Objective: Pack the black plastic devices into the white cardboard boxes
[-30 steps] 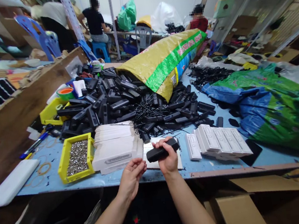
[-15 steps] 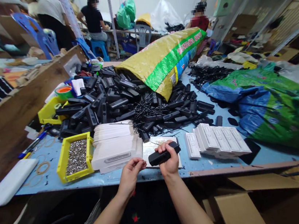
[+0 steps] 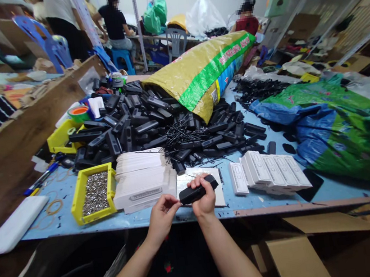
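Across the lower middle of the view runs a light blue counter [image 3: 265, 205], loaded with goods. The biggest thing on it is a crumpled green and blue bag [image 3: 347, 126] at the right; toward the back, a yellow sack [image 3: 203, 70] with a green stripe lies over part of a wide heap of black cases [image 3: 125, 128]. In front of the heap sits a stack of pale cards [image 3: 144, 180], with small white boxes [image 3: 267, 171] grouped farther right. Just beside the cards' left side is a yellow tray [image 3: 111, 189]. A white board [image 3: 217, 193] lies flat between the cards and the boxes. The right hand [image 3: 204, 202] has its grip wrapped around one black case [image 3: 192, 193], held above the board and slanting up to the right. The left hand [image 3: 162, 214] has a narrow grip, thumb and finger pinched at the near-left end of that case; whether something tiny is between them cannot be told. Smallest are the shiny metal bits [image 3: 94, 193] filling the tray.
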`<state>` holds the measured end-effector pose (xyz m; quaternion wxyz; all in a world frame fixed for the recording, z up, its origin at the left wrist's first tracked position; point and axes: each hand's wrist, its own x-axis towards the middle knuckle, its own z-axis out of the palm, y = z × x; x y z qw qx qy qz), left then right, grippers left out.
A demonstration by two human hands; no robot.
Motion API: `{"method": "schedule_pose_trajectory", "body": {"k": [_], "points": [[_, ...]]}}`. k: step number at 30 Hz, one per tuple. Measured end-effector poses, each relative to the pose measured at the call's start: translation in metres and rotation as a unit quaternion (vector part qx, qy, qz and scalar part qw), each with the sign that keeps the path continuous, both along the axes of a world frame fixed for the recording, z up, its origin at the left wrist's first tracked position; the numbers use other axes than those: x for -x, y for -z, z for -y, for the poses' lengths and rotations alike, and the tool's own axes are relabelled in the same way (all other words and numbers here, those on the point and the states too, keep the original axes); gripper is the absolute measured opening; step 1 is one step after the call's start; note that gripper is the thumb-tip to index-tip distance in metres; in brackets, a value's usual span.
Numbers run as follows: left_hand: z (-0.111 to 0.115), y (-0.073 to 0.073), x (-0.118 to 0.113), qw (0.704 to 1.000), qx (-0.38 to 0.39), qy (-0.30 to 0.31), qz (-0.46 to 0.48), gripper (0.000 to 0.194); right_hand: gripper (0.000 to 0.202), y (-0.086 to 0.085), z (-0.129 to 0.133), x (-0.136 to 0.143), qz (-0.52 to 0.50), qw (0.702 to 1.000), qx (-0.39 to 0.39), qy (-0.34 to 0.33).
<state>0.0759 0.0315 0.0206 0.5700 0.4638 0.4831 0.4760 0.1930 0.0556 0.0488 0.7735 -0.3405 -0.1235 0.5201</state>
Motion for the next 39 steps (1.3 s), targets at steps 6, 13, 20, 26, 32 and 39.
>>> {"method": "schedule_pose_trajectory", "body": {"k": [6, 13, 20, 26, 32, 39], "points": [[0.004, 0.015, 0.025, 0.983, -0.089, 0.021, -0.16, 0.025, 0.017, 0.009, 0.008, -0.009, 0.028, 1.0, 0.0, 0.011], [-0.024, 0.041, 0.113, 0.764, -0.279, 0.026, -0.581, 0.04, 0.018, 0.047, -0.005, -0.063, 0.321, 0.944, -0.042, -0.068], [-0.034, -0.014, 0.105, 0.805, -0.159, 0.177, -0.543, 0.019, 0.053, 0.052, -0.012, -0.069, 0.526, 0.834, 0.077, 0.149], [-0.019, -0.049, 0.079, 0.934, -0.004, 0.295, -0.203, 0.029, 0.045, -0.001, 0.024, -0.015, 0.666, 0.723, -0.172, -0.06], [-0.006, -0.018, 0.066, 0.966, 0.005, 0.253, -0.059, 0.072, 0.009, -0.011, 0.033, -0.01, 0.744, 0.614, -0.209, -0.163], [0.002, -0.02, 0.082, 0.955, -0.065, 0.203, -0.206, 0.066, 0.01, 0.006, 0.038, -0.02, 0.59, 0.746, -0.161, -0.263]]}}
